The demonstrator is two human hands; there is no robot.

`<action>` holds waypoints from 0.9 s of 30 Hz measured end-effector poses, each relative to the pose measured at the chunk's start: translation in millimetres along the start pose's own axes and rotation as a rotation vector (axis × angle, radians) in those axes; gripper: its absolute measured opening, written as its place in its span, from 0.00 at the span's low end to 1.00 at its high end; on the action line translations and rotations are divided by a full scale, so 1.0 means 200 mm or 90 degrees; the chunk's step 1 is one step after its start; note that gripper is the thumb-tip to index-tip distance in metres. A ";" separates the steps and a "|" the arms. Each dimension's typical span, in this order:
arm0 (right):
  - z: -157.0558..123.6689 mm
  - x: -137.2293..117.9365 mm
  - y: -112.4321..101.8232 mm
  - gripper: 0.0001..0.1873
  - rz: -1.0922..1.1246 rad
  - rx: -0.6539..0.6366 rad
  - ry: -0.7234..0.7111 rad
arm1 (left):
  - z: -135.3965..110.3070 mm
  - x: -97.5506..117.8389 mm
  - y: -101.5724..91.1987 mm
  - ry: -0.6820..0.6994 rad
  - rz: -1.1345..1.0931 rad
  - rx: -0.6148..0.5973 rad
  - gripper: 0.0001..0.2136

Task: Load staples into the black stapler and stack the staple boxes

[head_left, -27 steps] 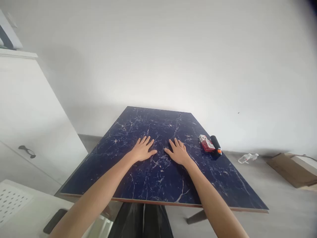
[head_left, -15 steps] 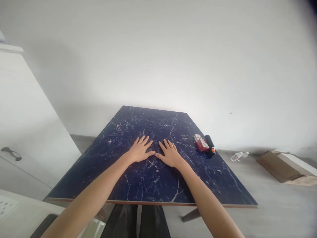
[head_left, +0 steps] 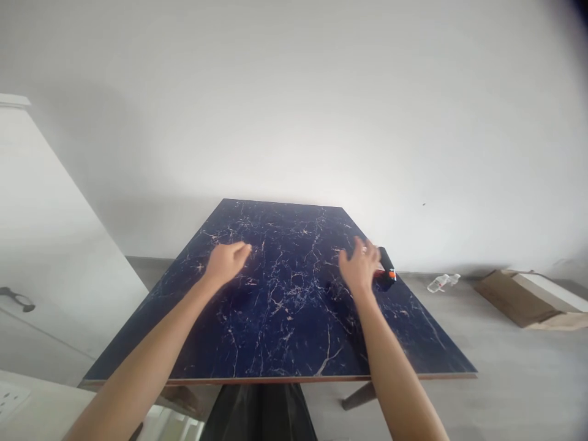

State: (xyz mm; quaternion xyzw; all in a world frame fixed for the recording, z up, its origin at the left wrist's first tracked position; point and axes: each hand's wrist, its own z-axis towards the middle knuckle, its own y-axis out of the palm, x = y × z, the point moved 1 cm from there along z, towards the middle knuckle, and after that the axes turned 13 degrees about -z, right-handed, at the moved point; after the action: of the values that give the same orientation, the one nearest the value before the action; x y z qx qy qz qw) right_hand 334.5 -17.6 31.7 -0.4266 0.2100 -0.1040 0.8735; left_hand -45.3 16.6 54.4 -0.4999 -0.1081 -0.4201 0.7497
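My left hand [head_left: 226,263] is held over the left part of the dark blue marbled table [head_left: 285,331], its fingers curled together and nothing visible in them. On the right, my right hand [head_left: 359,264] reaches over a small red and white box [head_left: 378,270] with its fingers spread apart. The hand covers most of the box, and whether they touch is unclear. Against the box's right side lies a black cylindrical object [head_left: 387,264] with an orange spot at its near end.
A white cabinet [head_left: 50,233] with a dark handle stands at the left. Beyond the table's right edge, clear plastic bottles [head_left: 443,282] and a cardboard box [head_left: 514,300] are on the floor. A pale wall [head_left: 285,122] rises behind the table.
Both hands lay flat side by side at the table's middle. They have parted: my left hand moved left and curled its fingers, my right moved right over the red and white box.
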 end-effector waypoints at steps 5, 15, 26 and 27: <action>0.16 0.36 -0.01 0.37 -0.005 -0.133 0.334 | -0.07 -0.36 -0.29 -0.073 0.063 0.020 0.22; 0.21 0.39 0.07 0.29 0.050 -0.245 0.231 | -0.07 -0.42 -0.27 -0.144 -0.027 0.036 0.21; 0.15 -0.08 0.16 0.28 0.114 -0.298 0.137 | -0.06 -0.43 -0.19 -0.084 -0.037 -0.093 0.21; 0.14 -0.14 0.17 0.27 0.123 -0.304 0.125 | -0.06 -0.42 -0.19 -0.083 -0.043 -0.100 0.21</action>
State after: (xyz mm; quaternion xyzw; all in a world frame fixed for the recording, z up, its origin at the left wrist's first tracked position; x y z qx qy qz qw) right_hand 321.9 33.0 26.9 -0.5862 0.3519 -0.0089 0.7297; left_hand -129.4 44.8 23.7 -0.5792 -0.1400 -0.4188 0.6852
